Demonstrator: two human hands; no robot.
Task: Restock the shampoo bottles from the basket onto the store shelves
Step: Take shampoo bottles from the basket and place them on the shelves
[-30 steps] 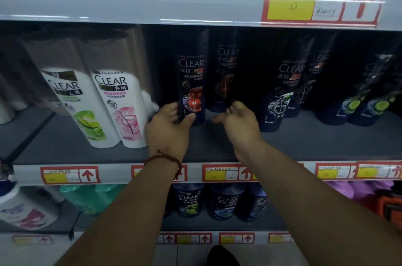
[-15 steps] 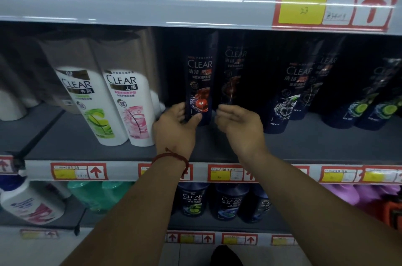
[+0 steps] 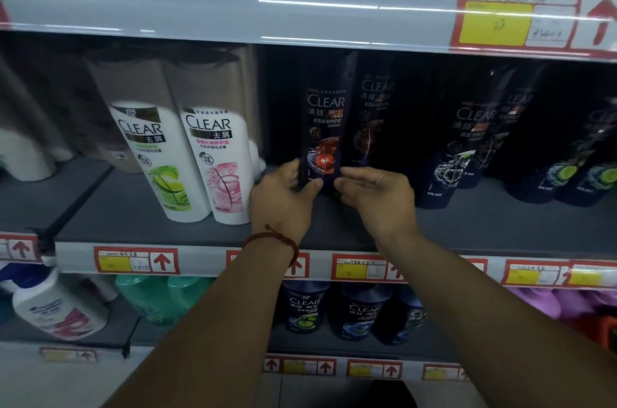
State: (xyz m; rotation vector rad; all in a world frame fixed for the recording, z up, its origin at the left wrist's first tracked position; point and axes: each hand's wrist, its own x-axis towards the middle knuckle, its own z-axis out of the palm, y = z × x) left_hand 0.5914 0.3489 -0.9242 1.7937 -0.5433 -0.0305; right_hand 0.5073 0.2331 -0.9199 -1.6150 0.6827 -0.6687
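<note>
A dark Clear shampoo bottle with a red label [image 3: 325,127] stands upright on the grey middle shelf [image 3: 467,224]. My left hand [image 3: 282,200] holds its base from the left, thumb across the front. My right hand [image 3: 377,197] touches the base from the right with its fingertips. A second dark bottle with the same red label [image 3: 374,120] stands just behind and to the right. The basket is out of view.
Two white Clear bottles [image 3: 187,157] lean at the left of my hands. More dark Clear bottles [image 3: 457,147] stand to the right. The upper shelf edge [image 3: 233,7] hangs close overhead. Dark bottles [image 3: 303,307] and a white pump bottle [image 3: 50,307] fill the lower shelf.
My right hand has moved left, from apart from the red-label bottle to touching its base. The left hand has stayed on the bottle.
</note>
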